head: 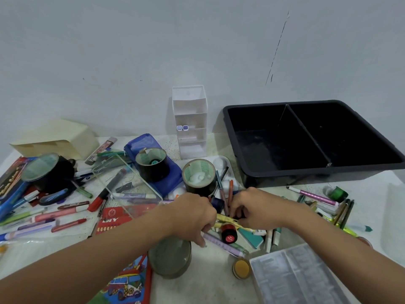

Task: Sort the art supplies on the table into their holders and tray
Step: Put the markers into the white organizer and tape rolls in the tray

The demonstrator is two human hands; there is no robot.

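My left hand [192, 213] and my right hand [256, 209] meet over a heap of pens at the table's middle front. A dark blue paint jar [217, 202] stands between them, against my left thumb. My left fingers bend down, one fingertip on a purple pen [221, 243]. My right fingers curl over the end of a yellow marker [228, 219]; what else they hold is hidden. A red paint jar [229, 233] lies just below. The black two-compartment tray [285, 172] stands at the back right, and the white tiered holder [191, 119] stands against the wall.
A cream holder [54, 139] lies at the back left. Three tape rolls [153, 165] [199, 176] [171, 257] stand around my hands. Markers [54, 216] cover the left side, pens [313, 195] and a green jar [338, 193] the right. A clear box [295, 277] lies front right.
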